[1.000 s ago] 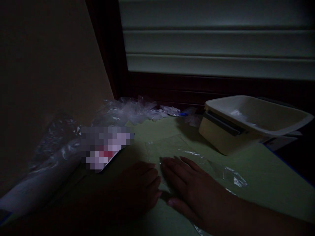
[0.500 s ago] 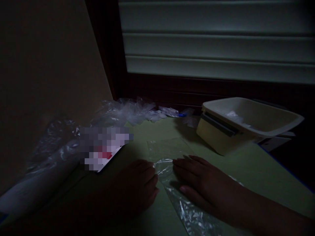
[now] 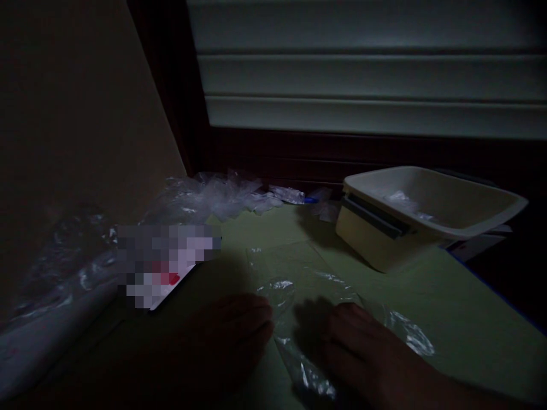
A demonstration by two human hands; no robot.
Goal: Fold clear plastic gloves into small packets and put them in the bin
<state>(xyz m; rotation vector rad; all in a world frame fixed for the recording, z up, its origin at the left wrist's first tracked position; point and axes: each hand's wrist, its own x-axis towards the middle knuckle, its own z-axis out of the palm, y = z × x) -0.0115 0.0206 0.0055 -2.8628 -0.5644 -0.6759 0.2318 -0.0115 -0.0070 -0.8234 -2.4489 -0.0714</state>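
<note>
Two bare hands are positioned over a green surface; the tub (image 3: 367, 239) at the right serves as reference. Far left of the tub: crumpled plastic wrap (image 3: 72, 245), then a pixelated flat item (image 3: 171, 262). Next, nearer the person than the tub: left hand (image 3: 239, 336), fingers together, at the left edge of a clear plastic film (image 3: 294, 259). The film lies spread left of and in front of the tub. Right hand (image 3: 363, 347), in front of the tub: fingers close together and bent. Whether either hand pinches film cannot be told in this dimness.

Caution: the thin film may crease or slide if the hands press unevenly, or stick to a lifting finger.

Change from the earlier frame: the right hand's fingers, formerly extended, are now bent and nearer the person; a glossy fold now shows to its right.
</note>
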